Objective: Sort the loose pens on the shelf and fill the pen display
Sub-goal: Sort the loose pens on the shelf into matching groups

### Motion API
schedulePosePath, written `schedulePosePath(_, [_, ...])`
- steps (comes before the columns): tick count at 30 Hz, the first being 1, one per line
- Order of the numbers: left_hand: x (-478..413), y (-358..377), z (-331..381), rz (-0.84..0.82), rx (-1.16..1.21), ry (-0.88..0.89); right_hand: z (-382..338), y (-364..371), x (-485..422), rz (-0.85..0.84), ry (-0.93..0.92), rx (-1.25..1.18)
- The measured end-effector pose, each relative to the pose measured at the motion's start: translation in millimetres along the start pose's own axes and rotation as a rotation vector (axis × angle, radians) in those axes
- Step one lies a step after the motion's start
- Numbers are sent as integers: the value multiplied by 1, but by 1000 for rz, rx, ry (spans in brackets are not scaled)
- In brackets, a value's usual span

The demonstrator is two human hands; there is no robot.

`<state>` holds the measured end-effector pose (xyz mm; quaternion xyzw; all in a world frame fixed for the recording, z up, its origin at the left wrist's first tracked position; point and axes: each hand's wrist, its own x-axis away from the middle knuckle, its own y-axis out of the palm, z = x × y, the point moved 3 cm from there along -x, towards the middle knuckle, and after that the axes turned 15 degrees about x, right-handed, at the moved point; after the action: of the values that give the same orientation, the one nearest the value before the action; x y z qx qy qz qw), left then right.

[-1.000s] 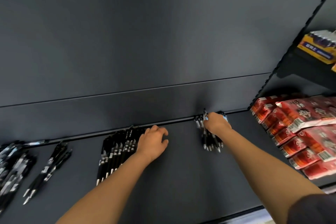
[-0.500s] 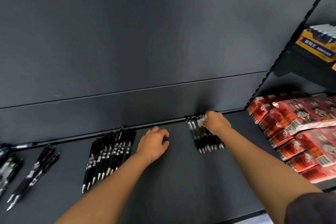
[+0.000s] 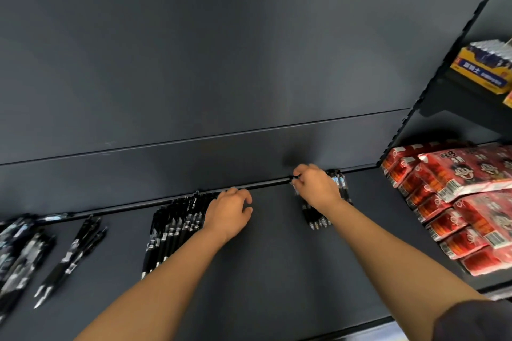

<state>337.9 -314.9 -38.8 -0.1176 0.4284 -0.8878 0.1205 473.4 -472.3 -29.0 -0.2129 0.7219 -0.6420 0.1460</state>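
A: Dark shelf board, back rail along its far edge. Which hand is nearer what?
B: Long axes run rail to front. Over the small bundle sits the right hand, fingers curled, pinching its upper ends. At the right edge of the big row rests the left hand, fingers loosely bent; grip or not, I can't tell. Well left lie the loose pens, nearer the left hand

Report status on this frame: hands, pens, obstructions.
Right hand pinches a pen above the small pen group at the back wall. Left hand loosely curled, empty, at the large pen row. Nothing blocking; red packs off right.
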Motion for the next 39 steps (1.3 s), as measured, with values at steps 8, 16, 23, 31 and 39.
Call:
schedulePosePath(8, [35,-50,-38,150,-59,14,-105,-4,19,55,-329,159])
schedulePosePath(16, [100,-119,-127,209,-74,-59,-244,5,49,-14,-479,115])
schedulePosePath(23, [148,-177,-217,223,-79,-125,-344,18,74,-80,-507,141])
schedulePosePath(31, [178,-213,-289,242,-46,-149,-398,52,88,-328,-378,143])
schedulePosePath(39, [192,-218,-312,249,-20,-132,-430,81,99,-540,-305,4])
